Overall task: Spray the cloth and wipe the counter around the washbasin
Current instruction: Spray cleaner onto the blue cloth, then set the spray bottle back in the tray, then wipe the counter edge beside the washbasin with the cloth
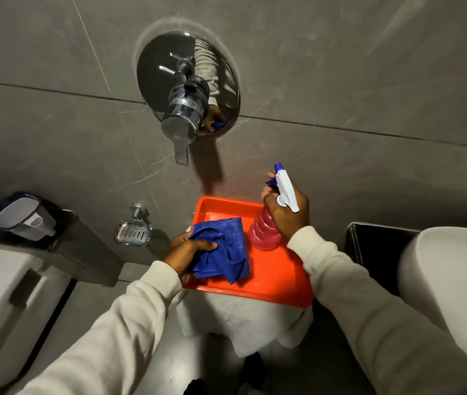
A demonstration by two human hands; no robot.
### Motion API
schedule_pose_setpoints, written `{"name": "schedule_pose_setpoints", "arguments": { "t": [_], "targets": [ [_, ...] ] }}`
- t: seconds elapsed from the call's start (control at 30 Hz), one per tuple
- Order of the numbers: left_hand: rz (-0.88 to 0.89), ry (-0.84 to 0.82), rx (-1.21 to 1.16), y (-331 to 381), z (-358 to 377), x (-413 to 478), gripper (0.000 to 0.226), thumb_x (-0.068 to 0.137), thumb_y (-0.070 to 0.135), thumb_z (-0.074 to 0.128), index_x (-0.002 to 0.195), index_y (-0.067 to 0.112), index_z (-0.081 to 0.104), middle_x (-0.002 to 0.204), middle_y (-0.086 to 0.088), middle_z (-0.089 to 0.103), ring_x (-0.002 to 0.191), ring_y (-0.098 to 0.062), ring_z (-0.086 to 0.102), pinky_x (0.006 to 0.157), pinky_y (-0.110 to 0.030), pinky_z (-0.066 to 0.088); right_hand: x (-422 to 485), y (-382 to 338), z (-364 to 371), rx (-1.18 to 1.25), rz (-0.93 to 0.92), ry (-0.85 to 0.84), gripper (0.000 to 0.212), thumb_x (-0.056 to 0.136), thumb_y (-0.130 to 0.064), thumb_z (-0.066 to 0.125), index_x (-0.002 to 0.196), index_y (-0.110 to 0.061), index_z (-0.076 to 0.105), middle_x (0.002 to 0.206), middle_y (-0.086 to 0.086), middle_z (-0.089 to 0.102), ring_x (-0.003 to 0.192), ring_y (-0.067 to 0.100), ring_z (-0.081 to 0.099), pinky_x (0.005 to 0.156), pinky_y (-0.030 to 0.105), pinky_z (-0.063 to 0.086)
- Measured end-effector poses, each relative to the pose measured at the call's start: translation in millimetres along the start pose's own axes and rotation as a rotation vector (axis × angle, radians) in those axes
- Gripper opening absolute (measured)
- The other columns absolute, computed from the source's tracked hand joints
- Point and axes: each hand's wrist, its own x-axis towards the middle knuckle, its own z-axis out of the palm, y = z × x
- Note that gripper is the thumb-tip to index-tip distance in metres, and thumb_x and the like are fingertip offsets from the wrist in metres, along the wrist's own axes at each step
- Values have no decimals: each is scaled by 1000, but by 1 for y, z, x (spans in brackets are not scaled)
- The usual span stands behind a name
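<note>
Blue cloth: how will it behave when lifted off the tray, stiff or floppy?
Probably floppy: the blue cloth is already bunched and folded where the left hand grips it. Likely light, since its edges drape over the orange tray without holding shape. It seems unlikely to slip, as the weave looks textured, not glossy.

The left hand [191, 256] grips a cloth [223, 249] over the near left part of a tray [278, 283]. To its right, the right hand [288, 212] wraps the neck of a spray bottle [266, 232] standing in the tray's far right corner. A soap dish [133, 232] is on the wall left of the left hand. A washbasin [449, 269] lies right of the right hand, a toilet cistern [4, 303] far left. A wall mixer valve [186, 89] is mounted above both hands.
</note>
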Motion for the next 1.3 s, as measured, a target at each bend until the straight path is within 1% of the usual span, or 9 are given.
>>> {"name": "schedule_pose_setpoints", "arguments": {
  "t": [0.17, 0.3, 0.43, 0.67, 0.77, 0.87, 1.03, 1.2, 1.3],
  "targets": [
    [-38, -28, -3, 3, -4, -10, 25, 75, -16, 53, 87, 1, 66, 82, -16, 70, 72, -28, 69, 74, -39, 58, 2, 13, 14, 16, -11, 45, 26, 84, -9, 69, 109, -16, 66, 86, 0, 66, 73, 6, 60, 74, 14, 50],
    [-76, -136, 16, 1, -4, -17, 27, 73, -14, 54, 89, 4, 67, 83, -15, 73, 73, -29, 71, 75, -46, 58, 2, 15, 13, -38, 50, 15, 29, 80, -18, 75, 108, -19, 65, 83, 5, 69, 74, 17, 63, 76, 27, 52],
    [-125, -288, 53, -6, 12, -24, 34, 64, -6, 60, 96, 4, 66, 85, -15, 74, 75, -31, 72, 70, -46, 59, -28, 22, -8, -52, 121, 63, 54, 79, -20, 79, 126, -19, 53, 112, 5, 69, 97, 17, 65, 87, 12, 48],
    [-244, -625, 175, -59, 70, -42, 35, 66, 0, 58, 99, 8, 67, 86, -10, 75, 76, -25, 72, 70, -38, 60, -172, 25, -56, 591, 550, 230, 34, 86, -55, 59, 99, -24, 66, 101, -7, 68, 96, 9, 62, 92, 32, 50],
    [-292, -679, 291, -97, 105, -66, 39, 69, -4, 58, 107, 1, 61, 82, -10, 74, 70, -23, 71, 62, -33, 59, -226, 30, -68, 763, 574, 634, 50, 80, -26, 68, 118, 7, 59, 119, 32, 61, 110, 43, 60, 105, 63, 41],
    [-288, -729, 461, -134, 140, -94, 34, 76, -14, 55, 109, -6, 59, 89, -19, 69, 78, -32, 66, 70, -39, 59, -277, 34, -110, 899, 544, 487, 60, 80, -7, 56, 137, 9, 42, 142, 40, 41, 132, 54, 40, 116, 64, 27],
    [53, -854, 824, -165, 207, -121, 51, 72, -17, 64, 118, 2, 51, 86, -8, 55, 80, -22, 52, 82, -33, 47, -331, 53, -183, 847, 558, 783, 54, 72, 16, 61, 125, 4, 58, 104, 18, 71, 95, 36, 67, 84, 40, 59],
    [707, -930, 893, -163, 291, -118, 25, 82, 8, 59, 108, 6, 60, 94, -14, 63, 92, -28, 60, 89, -41, 47, -349, 72, -258, 61, 475, 898, 52, 83, 13, 56, 133, -1, 52, 107, -3, 64, 101, 15, 58, 83, 4, 48],
    [1184, -915, 1368, -177, 331, -107, 48, 88, 39, 42, 126, 11, 55, 131, -13, 56, 137, -34, 35, 113, -47, 22, -335, 86, -263, -521, 265, 768, 56, 78, 7, 54, 132, -5, 55, 135, 12, 57, 125, 26, 55, 109, 36, 44]
  ]
}}
